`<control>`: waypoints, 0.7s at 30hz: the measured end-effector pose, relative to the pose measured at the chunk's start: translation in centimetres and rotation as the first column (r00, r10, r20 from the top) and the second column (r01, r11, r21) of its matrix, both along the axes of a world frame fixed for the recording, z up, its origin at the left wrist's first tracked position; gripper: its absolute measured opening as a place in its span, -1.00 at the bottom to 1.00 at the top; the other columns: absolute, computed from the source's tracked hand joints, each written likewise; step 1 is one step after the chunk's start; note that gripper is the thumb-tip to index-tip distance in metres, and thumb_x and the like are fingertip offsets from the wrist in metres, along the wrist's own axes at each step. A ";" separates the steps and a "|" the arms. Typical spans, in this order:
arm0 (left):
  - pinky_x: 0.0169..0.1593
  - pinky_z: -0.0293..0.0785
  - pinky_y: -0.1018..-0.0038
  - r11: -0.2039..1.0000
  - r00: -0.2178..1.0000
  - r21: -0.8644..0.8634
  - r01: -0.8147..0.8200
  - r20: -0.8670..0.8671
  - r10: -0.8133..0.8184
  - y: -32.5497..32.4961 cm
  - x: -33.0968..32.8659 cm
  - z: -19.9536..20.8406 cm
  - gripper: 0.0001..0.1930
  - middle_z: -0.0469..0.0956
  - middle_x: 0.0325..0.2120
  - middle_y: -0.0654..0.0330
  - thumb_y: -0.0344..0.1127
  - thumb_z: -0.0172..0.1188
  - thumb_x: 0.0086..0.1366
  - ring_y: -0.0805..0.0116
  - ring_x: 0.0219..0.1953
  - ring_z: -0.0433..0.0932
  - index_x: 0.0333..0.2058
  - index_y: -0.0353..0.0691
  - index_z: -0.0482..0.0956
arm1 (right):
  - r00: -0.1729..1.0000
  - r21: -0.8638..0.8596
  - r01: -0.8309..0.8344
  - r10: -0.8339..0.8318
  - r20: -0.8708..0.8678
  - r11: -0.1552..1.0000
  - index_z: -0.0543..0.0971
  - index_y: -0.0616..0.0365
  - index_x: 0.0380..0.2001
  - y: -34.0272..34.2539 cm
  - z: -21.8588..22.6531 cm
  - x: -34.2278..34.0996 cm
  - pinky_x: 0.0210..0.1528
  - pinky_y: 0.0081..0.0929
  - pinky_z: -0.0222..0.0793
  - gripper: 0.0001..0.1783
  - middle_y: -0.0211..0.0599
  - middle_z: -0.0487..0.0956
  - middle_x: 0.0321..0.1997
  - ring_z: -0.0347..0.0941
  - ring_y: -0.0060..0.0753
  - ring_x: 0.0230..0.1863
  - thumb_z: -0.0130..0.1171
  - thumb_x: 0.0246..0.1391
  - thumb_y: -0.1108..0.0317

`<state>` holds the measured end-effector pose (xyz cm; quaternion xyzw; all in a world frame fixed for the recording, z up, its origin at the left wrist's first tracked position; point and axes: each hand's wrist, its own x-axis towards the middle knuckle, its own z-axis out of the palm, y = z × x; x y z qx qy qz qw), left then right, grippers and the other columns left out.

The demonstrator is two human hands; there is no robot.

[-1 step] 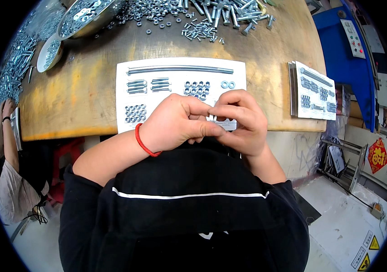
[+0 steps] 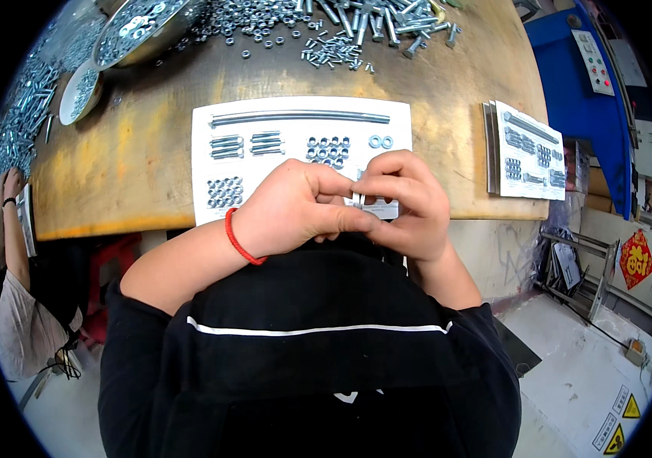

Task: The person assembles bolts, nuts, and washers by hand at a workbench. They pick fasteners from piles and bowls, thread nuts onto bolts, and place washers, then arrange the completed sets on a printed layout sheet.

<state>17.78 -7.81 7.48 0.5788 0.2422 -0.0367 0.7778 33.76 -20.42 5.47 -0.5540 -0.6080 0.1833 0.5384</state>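
My left hand, with a red cord bracelet at its wrist, pinches between thumb and forefinger. Opposite it, my right hand also has its fingers closed, and both sets of fingertips meet on some small flat silver metal pieces. They look like thin rings or washers seen edge-on; the fingers cover most of them. Under and beyond the hands lies a white card showing a long bolt, shorter bolts, nuts and two washers. I cannot tell whether these are printed or real.
Loose nuts, small screws and larger bolts lie along the far side. A metal bowl and a white bowl stand far left. Similar cards are stacked right. A co-worker's hands reach in at left.
The view has shifted slightly, so the table and card appear a little further left. Both hands keep their pinch; the silver pieces between the fingertips have turned a little.
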 end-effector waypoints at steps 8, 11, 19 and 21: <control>-0.41 0.23 0.68 0.972 0.989 0.187 -0.143 -0.022 0.149 3.0 -1.6 -0.7 -0.65 0.39 -0.61 0.46 -0.39 0.36 0.14 0.70 -0.53 0.29 -0.08 -0.36 0.62 | 0.865 -0.493 0.441 -0.210 0.455 0.750 0.64 0.15 -0.32 -0.3 -3.7 7.1 -0.22 -0.37 0.45 -0.76 -0.27 0.56 -0.29 0.52 -0.23 -0.28 0.29 -0.17 0.41; -0.40 0.22 0.69 0.969 0.983 0.172 -0.179 -0.006 0.183 3.9 -2.3 -1.1 -0.64 0.39 -0.58 0.47 -0.42 0.34 0.16 0.71 -0.51 0.28 -0.04 -0.35 0.60 | 0.829 -0.532 0.493 -0.185 0.528 0.689 0.65 0.15 -0.33 0.7 -5.0 7.0 -0.17 -0.28 0.47 -0.78 -0.25 0.56 -0.27 0.53 -0.14 -0.23 0.27 -0.13 0.37; -0.39 0.19 0.69 0.952 0.965 0.162 -0.261 0.052 0.256 5.1 -4.6 -2.3 -0.64 0.35 -0.57 0.48 -0.44 0.31 0.19 0.72 -0.50 0.26 -0.02 -0.36 0.58 | 0.823 -0.538 0.507 -0.192 0.535 0.674 0.60 0.20 -0.33 1.0 -5.7 7.1 -0.21 -0.30 0.43 -0.75 -0.19 0.54 -0.33 0.51 -0.14 -0.29 0.25 -0.19 0.41; -0.38 0.19 0.69 0.951 0.965 0.164 -0.264 0.041 0.260 5.3 -4.9 -2.4 -0.65 0.34 -0.57 0.49 -0.45 0.29 0.20 0.72 -0.49 0.26 -0.01 -0.37 0.58 | 0.822 -0.540 0.510 -0.193 0.536 0.670 0.60 0.20 -0.32 1.0 -5.6 7.2 -0.22 -0.29 0.43 -0.74 -0.17 0.54 -0.33 0.50 -0.13 -0.30 0.25 -0.19 0.41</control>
